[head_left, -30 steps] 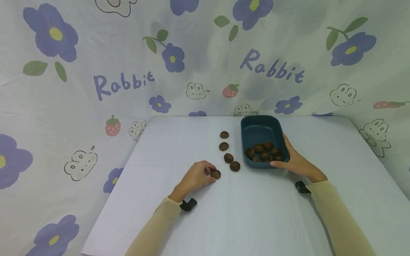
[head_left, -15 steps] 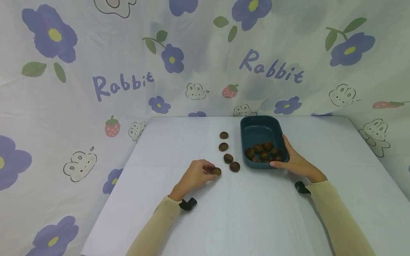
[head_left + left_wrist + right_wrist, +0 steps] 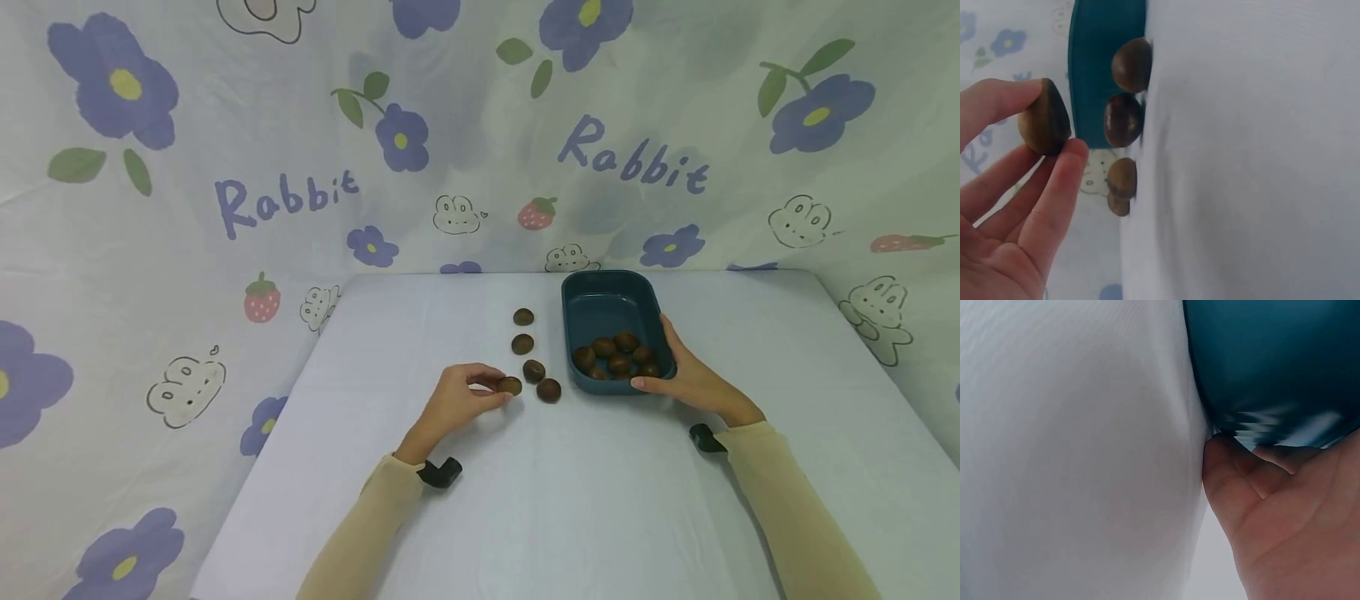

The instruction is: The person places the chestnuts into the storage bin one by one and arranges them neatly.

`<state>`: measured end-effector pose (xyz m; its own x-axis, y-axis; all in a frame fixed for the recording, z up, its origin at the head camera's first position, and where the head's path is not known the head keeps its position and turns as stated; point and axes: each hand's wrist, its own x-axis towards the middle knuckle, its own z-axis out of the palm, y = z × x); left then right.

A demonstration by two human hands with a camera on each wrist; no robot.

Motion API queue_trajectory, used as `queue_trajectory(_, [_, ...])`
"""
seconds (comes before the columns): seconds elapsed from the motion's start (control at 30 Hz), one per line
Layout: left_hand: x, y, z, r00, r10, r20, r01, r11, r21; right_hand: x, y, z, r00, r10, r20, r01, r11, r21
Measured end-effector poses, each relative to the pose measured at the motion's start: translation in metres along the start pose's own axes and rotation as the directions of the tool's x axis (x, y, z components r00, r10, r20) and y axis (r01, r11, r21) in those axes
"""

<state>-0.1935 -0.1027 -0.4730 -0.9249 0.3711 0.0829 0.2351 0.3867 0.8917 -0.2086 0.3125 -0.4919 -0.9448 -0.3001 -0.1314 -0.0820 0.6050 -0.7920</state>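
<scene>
The chestnut (image 3: 1041,124) is pinched by the left hand (image 3: 461,398) and held clear of the desk (image 3: 585,500), its long axis running roughly left to right in the head view, its darker face turned deskward. It is set at the fingertips (image 3: 1075,148), near 4 loose chestnuts (image 3: 549,391). The dish (image 3: 609,310) is gripped at its near right corner by the right hand (image 3: 696,385).

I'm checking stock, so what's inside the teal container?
Brown chestnuts cluster at the near end of the teal container; its bottom shows at the far end. Whatever lies beneath the chestnuts is covered from view.
</scene>
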Motion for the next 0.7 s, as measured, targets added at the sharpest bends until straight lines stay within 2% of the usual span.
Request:
queue_trajectory(0.23, [0.007,0.002,-0.002,0.998,0.004,-0.060,-0.009,0.996,-0.090,0.000,0.001,0.000,1.000,-0.003,-0.001,0.003,1.000,-0.001])
queue_trajectory(0.5, [0.020,0.003,-0.002,0.998,0.027,-0.056,-0.034,0.992,-0.124,0.000,0.000,-0.001,1.000,0.001,0.002,-0.001,1.000,-0.005])
queue_trajectory(0.7, [0.031,0.009,0.000,0.996,0.036,-0.085,-0.046,0.991,-0.123,-0.001,0.000,0.000,1.000,-0.028,0.001,0.028,0.999,0.018])
